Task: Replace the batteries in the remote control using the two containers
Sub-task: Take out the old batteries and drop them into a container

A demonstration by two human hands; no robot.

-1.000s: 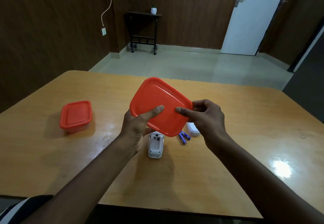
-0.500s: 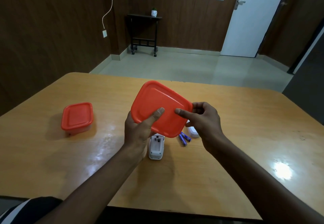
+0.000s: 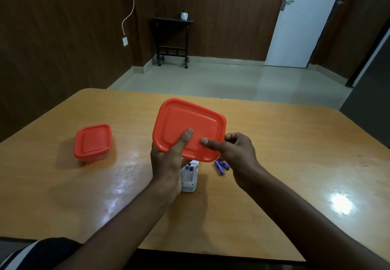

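Both hands gripping the orange container's lid, prying it open above the remote.

Your left hand (image 3: 166, 160) and right hand (image 3: 236, 153) are pinching the container (image 3: 190, 126), thumbs on top, fingers curled under, tilting it toward you, likely to unseal. Open-backed remote (image 3: 189, 177) and loose batteries (image 3: 221, 166) are lying on the table (image 3: 295, 153) beneath; second container (image 3: 92, 142) is sitting far left, lidded. No readable labels.

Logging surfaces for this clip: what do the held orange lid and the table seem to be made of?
Orange lid: looks like moulded plastic, smooth and semi-matte, with a raised rim and an even colour. Table: wood-grain top, probably laminate or varnished wood; it is glossy, and the bright glare patches show this.
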